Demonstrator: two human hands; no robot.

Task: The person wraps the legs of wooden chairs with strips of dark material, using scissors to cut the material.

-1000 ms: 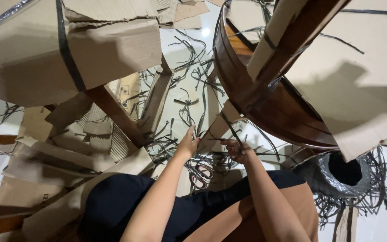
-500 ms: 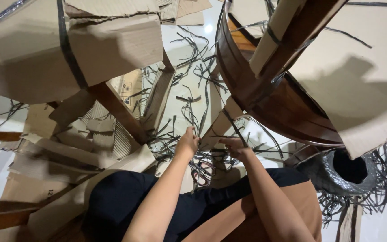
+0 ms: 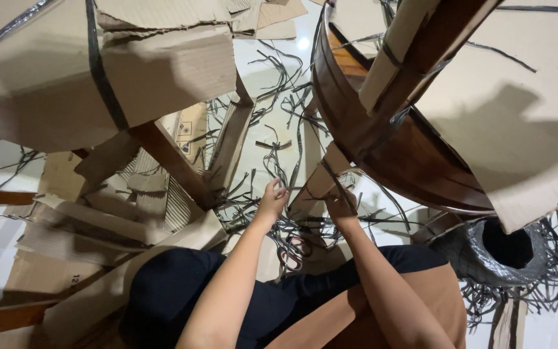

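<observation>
Left hand (image 3: 271, 199) pinched a thin black plastic strap (image 3: 285, 191) beside the cardboard-wrapped wooden leg (image 3: 321, 182). Right hand (image 3: 341, 201) gripped that leg lower down, fingers curled around the wrap. Leg ran up to the round dark-brown wooden rim (image 3: 382, 145). Flat brown cardboard sheet with a small black-printed label (image 3: 192, 132) lay on the white floor (image 3: 259, 64), left of the hands. Cut black straps littered the floor.

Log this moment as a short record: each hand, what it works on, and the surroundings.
left hand: pinching a black strap beside the cardboard-wrapped leg
right hand: gripping that leg
overhead: round wooden furniture piece, partly wrapped in cardboard
floor: cut black straps, torn cardboard pieces
right side: dark bag, open
</observation>
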